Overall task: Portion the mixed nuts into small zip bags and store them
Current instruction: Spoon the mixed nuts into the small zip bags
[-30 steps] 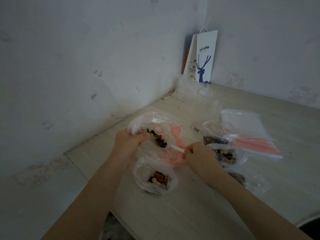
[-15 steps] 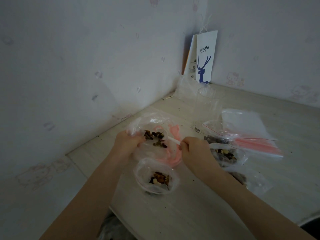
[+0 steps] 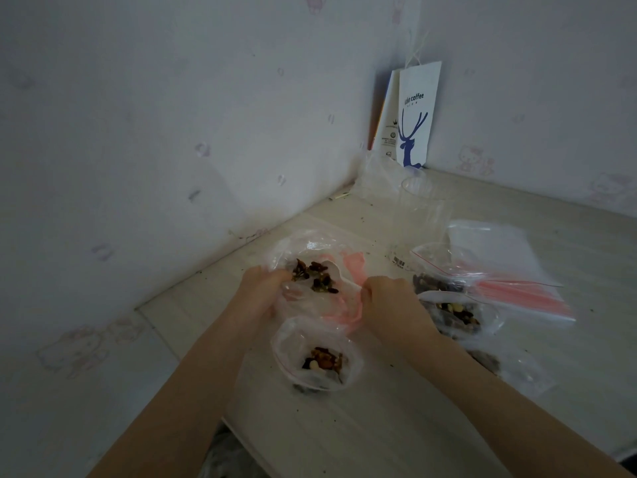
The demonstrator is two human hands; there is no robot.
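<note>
A large clear bag with pink print [image 3: 310,243] lies open on the table, with a heap of mixed nuts [image 3: 315,276] inside it. My left hand [image 3: 262,291] grips the bag's left rim. At the bag's right rim, my right hand [image 3: 389,298] is curled round a white spoon, which the hand and the plastic almost hide. In front of the big bag stands a small open zip bag [image 3: 317,360] with nuts in it. More small zip bags holding nuts [image 3: 458,315] lie to the right of my right hand.
A stack of empty zip bags with red seals [image 3: 499,263] lies at the right. A clear plastic cup [image 3: 424,208] stands behind it, and a white coffee paper bag [image 3: 417,115] leans in the wall corner. The table's front edge [image 3: 241,439] runs below the small bag.
My right hand moved left and up to the big bag's rim, and the spoon handle went out of sight. The nuts now lie spread inside the bag. My left hand kept its grip.
</note>
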